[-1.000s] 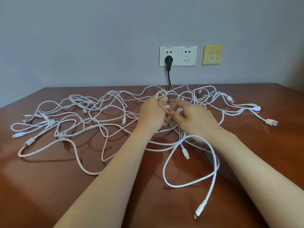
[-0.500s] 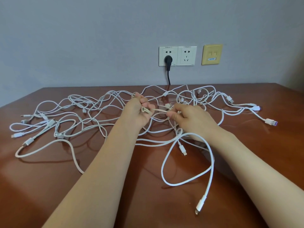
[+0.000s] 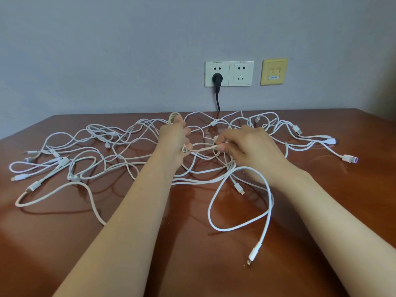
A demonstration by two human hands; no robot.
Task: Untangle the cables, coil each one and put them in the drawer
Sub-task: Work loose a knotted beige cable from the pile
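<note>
Head view, left hand [image 3: 173,142]: fingers curled into a fist round a cream cable [image 3: 201,148]. A small coil [image 3: 174,115] of it sticks out above the fist, and a connector shows at the thumb side.
Head view, right hand [image 3: 250,144]: thumb and forefinger pinch the same cream cable just right of the left hand. The other fingers are loosely bent over the strands beneath.
Why held so: it looks as if the left hand serves as the spool while the right feeds and guides. The short stretch between the hands runs fairly straight, which would let the turns lie neatly.
White cables [image 3: 120,159]: spread on the table [image 3: 64,243] far to the left of the left hand, behind both hands and out to the right of the right hand, crossing one another many times.
Cream cable's free run: it passes into the tangle under the right hand, and I cannot tell how much is caught there.
Near loop [image 3: 267,211]: one white cable curves below the right wrist, its plug end nearest the person.
Drawer: not in view.
Beyond the hands: wall sockets with a black plug [image 3: 217,79].
Progress: early, judging by the tangle, and no finished coil lies on the table.
</note>
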